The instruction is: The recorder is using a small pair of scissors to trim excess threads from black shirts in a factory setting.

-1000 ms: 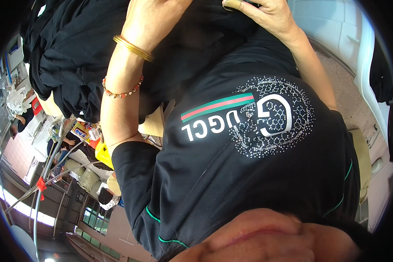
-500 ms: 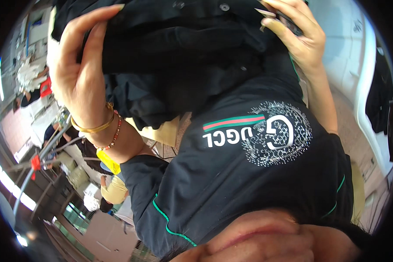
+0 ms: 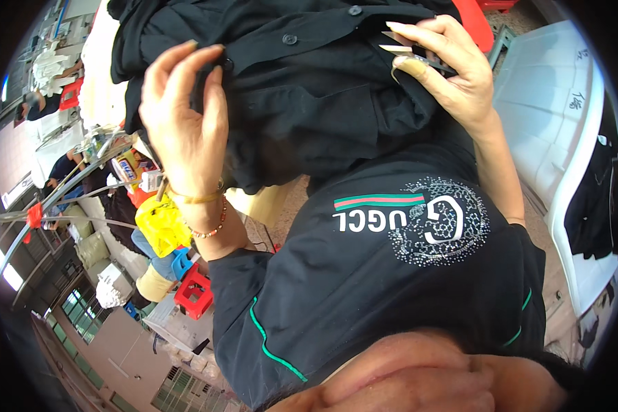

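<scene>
A black garment [image 3: 302, 110] with a buttoned placket is spread in front of me, its upper part running past the top edge. My left hand [image 3: 185, 123] has its thumb and fingertips at the placket's edge by a dark button [image 3: 228, 64]; the cloth looks pinched there, though the fingers partly hide it. Farther along the placket sit two more buttons [image 3: 290, 39]. In my right hand [image 3: 453, 69] is a pair of thread snips [image 3: 399, 49], blades pointing left and parted, just over the garment's right side.
A big white plastic tub [image 3: 539, 89] stands on the right, with black cloth [image 3: 590, 206] beyond it. A red stool [image 3: 472, 24] shows at the top right. To the left are a yellow bag [image 3: 163, 226], another red stool [image 3: 194, 292], metal bars and people farther off.
My left hand has shifted right along the garment, its fingers now by a button. My right hand has moved slightly left and down with the snips. More of the placket shows.
</scene>
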A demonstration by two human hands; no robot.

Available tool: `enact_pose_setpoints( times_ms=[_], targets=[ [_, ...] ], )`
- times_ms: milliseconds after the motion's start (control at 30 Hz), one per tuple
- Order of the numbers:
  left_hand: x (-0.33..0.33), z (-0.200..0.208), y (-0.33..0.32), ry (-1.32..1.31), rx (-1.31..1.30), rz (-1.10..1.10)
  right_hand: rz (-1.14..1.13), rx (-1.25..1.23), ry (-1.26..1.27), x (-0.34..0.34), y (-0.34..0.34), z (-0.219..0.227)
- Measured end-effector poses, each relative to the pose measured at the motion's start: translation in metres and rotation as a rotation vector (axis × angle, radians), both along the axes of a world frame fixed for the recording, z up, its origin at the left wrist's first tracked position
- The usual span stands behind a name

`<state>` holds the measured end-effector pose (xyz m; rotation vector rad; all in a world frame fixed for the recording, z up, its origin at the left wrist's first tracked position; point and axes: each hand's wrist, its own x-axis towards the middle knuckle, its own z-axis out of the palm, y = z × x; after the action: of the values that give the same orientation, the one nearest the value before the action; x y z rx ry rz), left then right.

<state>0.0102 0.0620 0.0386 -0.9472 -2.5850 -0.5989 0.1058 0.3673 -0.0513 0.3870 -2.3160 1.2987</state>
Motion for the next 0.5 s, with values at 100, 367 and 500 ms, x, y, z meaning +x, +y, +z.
enact_pose_setpoints(
  times_ms=[100,367,500],
  targets=[
    [0.001,0.005,0.034,0.155,0.038,-0.120,-0.008,-0.073,0.041,-0.003,-0.001,-0.007],
    [0.020,0.008,0.097,-0.070,-0.193,-0.248,-0.055,-0.072,0.010,-0.005,0.002,-0.017],
    [0.013,-0.003,0.089,-0.072,-0.099,-0.223,-0.106,-0.047,0.056,-0.003,0.007,-0.013]
  ],
)
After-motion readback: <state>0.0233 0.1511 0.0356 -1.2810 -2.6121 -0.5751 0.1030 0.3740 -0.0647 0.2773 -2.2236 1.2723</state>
